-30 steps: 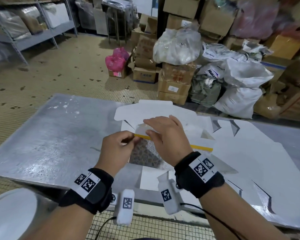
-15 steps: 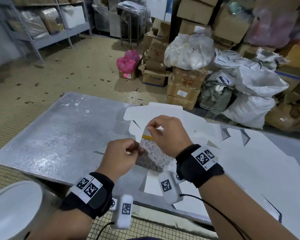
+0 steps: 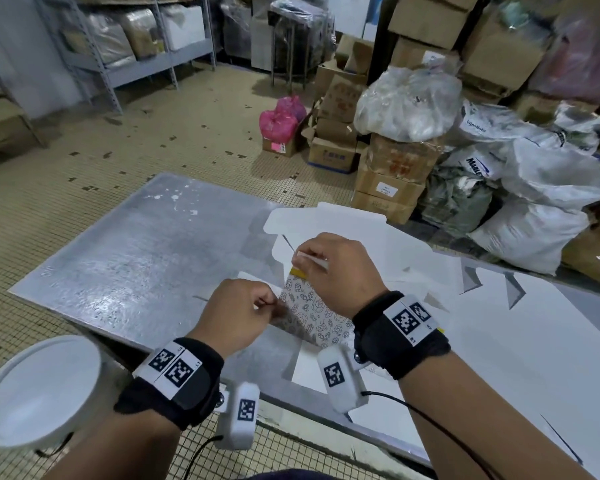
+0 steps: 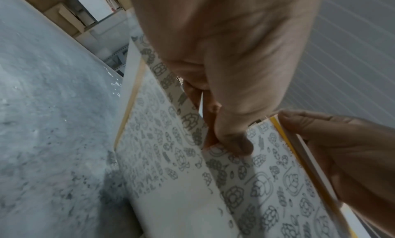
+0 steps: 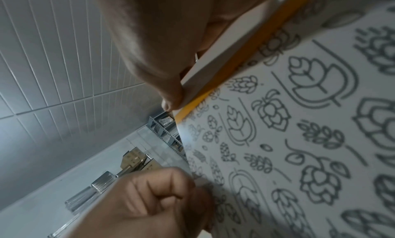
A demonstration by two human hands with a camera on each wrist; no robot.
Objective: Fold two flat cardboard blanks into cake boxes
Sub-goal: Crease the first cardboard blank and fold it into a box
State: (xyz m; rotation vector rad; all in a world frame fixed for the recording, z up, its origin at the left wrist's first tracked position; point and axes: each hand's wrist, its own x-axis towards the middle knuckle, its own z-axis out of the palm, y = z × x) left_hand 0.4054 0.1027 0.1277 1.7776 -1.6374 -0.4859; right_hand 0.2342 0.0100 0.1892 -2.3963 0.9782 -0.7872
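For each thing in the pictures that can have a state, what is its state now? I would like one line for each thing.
Patterned blank: one panel lifted off the table, partly folded, held by both hands.
Second blank: lying flat on the table, white side up, untouched.
Left hand: pinches the lower left edge of the patterned panel.
Right hand: pinches the yellow-striped top edge.
Metal table: carries both blanks.

Matt printed cardboard blank (image 3: 312,313); mottled, dull-sheen metal table (image 3: 146,258); mosaic-tiled floor (image 3: 84,168).
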